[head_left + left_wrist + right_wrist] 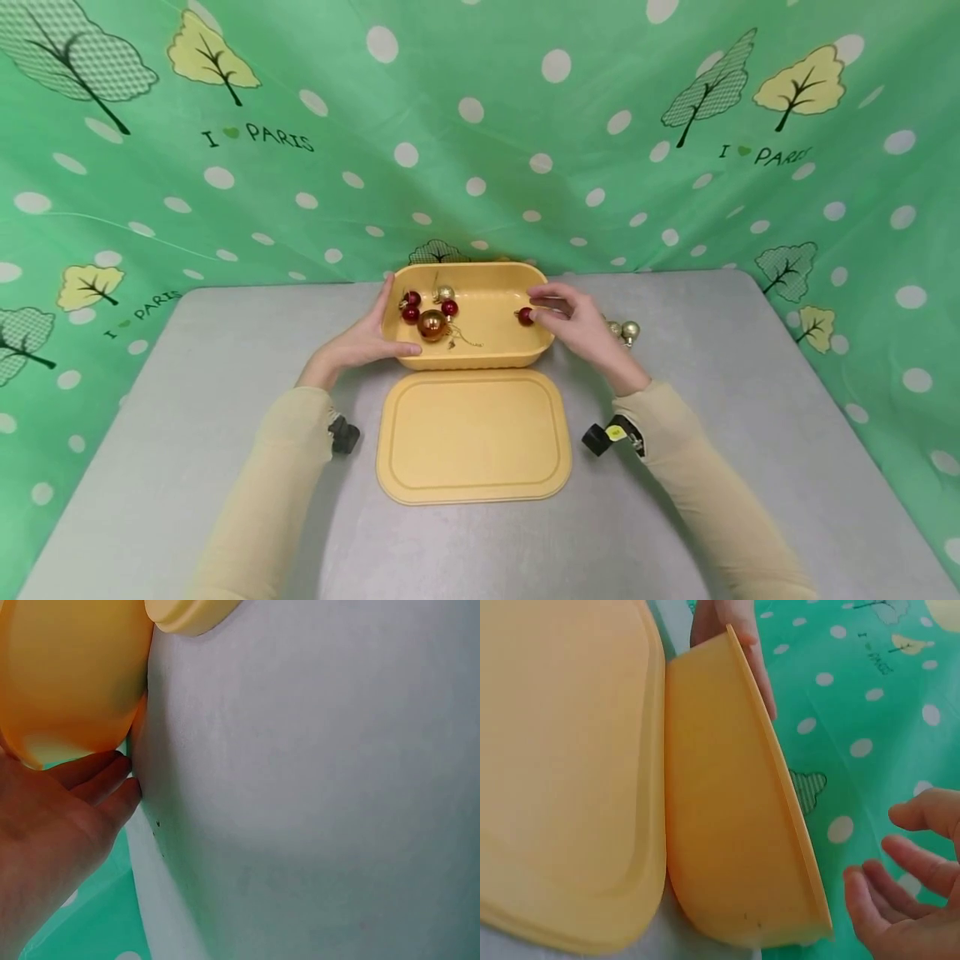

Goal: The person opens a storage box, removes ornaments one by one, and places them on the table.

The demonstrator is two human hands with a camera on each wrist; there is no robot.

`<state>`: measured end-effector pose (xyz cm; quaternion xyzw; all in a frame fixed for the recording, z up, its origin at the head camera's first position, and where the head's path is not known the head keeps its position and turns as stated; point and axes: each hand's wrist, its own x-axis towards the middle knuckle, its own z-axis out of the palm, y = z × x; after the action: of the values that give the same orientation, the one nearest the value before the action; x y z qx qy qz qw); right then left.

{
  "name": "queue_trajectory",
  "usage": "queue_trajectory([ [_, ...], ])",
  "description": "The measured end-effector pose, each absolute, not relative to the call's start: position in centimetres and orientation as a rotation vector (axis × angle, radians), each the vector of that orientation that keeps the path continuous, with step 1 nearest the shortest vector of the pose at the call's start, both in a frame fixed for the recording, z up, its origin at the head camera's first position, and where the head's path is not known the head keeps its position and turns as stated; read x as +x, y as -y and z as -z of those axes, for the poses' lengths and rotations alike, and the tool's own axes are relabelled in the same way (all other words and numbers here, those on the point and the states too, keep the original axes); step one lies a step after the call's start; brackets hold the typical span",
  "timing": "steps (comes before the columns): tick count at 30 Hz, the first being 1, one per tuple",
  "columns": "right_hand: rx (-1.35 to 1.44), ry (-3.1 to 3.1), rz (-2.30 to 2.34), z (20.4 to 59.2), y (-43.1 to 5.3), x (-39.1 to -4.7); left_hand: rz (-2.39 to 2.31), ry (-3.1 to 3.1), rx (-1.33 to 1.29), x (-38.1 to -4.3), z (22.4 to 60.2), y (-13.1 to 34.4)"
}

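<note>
A yellow rectangular box (468,362) holds several red baubles (411,314), a larger copper bauble (432,326) and a gold bauble (445,293) toward its left end. My left hand (358,340) grips the box's left end, thumb over the rim and fingers along the outer wall. My right hand (573,321) is over the box's right end, where another red bauble (526,316) shows right at the thumb tip. In the right wrist view the fingers (911,859) of that hand are spread and loosely bent, with no bauble visible between them.
A yellow lid (474,437) lies flat on the grey table (480,550) just in front of the box. Small gold baubles (631,330) sit right of the box, partly behind my right wrist. A green printed cloth (480,150) hangs behind the table.
</note>
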<state>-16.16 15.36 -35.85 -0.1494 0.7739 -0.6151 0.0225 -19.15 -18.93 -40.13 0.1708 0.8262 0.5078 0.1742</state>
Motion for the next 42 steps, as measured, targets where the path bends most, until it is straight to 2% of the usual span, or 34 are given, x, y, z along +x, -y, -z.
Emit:
queue_trajectory([
  [13, -0.325, -2.450, 1.780, 35.6, -12.8, -16.7, -1.386, -2.348, 0.452, -18.9, 39.6, 18.6],
  [30, -0.010, -2.493, 1.641, 36.6, -10.0, -18.5, -1.361, -2.359, 0.471, -18.9, 39.5, 18.8],
  [42, -0.027, -2.407, 1.668, 37.6, -8.9, -19.6, -1.384, -2.359, 0.488, -19.0, 39.5, 18.7],
])
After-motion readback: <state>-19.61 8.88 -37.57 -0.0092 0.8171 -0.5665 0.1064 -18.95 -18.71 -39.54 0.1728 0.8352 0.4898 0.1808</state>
